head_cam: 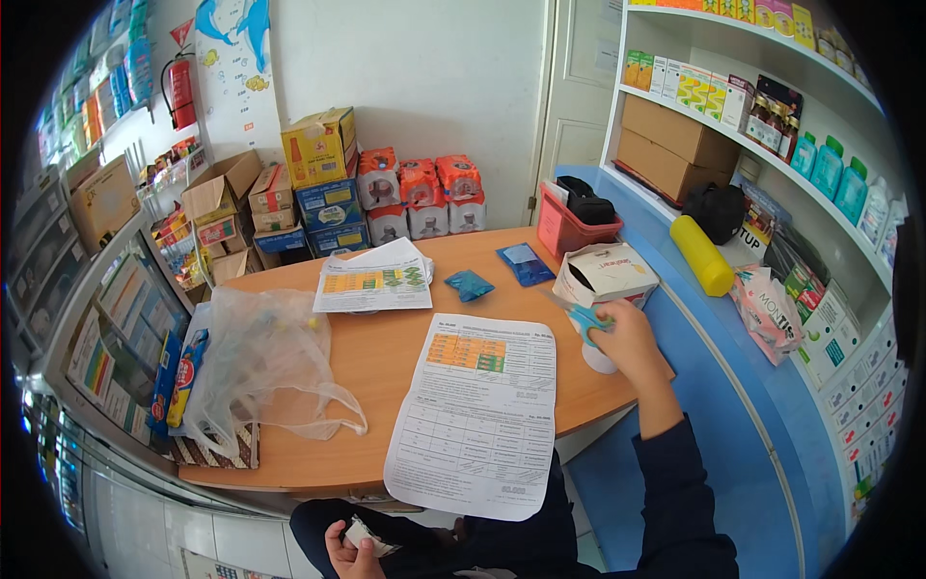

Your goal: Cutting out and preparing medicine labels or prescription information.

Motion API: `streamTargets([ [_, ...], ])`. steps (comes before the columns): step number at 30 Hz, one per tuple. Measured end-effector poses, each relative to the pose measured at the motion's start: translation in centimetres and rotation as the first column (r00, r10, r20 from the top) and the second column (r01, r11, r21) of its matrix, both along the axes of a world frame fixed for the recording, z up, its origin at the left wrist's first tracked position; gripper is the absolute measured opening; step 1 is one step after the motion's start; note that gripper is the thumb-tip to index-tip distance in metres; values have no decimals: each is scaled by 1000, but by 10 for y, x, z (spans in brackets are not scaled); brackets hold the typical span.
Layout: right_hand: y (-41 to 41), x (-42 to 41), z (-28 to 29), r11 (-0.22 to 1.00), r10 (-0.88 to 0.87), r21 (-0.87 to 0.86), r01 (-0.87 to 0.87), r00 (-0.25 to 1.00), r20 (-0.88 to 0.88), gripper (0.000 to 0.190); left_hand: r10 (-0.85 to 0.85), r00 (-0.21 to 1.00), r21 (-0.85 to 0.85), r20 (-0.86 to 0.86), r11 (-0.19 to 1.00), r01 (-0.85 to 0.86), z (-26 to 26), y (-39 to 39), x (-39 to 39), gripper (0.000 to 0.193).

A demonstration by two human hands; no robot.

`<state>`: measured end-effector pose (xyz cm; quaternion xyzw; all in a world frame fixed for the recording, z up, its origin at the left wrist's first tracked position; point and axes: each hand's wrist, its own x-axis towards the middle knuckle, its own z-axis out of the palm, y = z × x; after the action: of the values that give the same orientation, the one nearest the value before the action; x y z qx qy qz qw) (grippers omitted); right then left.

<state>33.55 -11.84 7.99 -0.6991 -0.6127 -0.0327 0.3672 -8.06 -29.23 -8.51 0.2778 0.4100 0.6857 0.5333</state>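
My right hand (pixel 631 340) grips a pair of scissors (pixel 587 320) by its light blue handles, over the right part of the wooden table (pixel 376 434). The blades point toward a white cardboard box (pixel 604 271) with a dark opening. Partly hidden below that hand is a white round object (pixel 599 360). Low in the view, above my lap, my left hand (pixel 353 556) holds a small whitish folded piece (pixel 370 537), perhaps paper or a packet. Between the hands lies a printed sheet (pixel 470 427) with orange and green stickers in its upper grid; its lower end overhangs the table edge.
A translucent plastic bag (pixel 268 362) lies at left beside snack packs (pixel 187 380). Farther back are stickered papers (pixel 372 282), a teal packet (pixel 469 285), a blue packet (pixel 525 263) and a red basket (pixel 575 224). A yellow bottle (pixel 700 255) and stocked shelves stand right.
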Motion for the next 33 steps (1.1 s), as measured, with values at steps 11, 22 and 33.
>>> streamTargets([
  [11,135,-52,-51,862,7,-463,207,908,418,22,-44,999,25,-33,999,45,5,6,11,45],
  [22,145,-53,-31,835,-23,-458,304,852,523,29,-28,987,240,-160,968,66,76,57,-2,46],
  [33,81,-134,-37,706,557,-663,-248,772,305,54,-184,919,306,-350,904,297,139,172,31,76],
])
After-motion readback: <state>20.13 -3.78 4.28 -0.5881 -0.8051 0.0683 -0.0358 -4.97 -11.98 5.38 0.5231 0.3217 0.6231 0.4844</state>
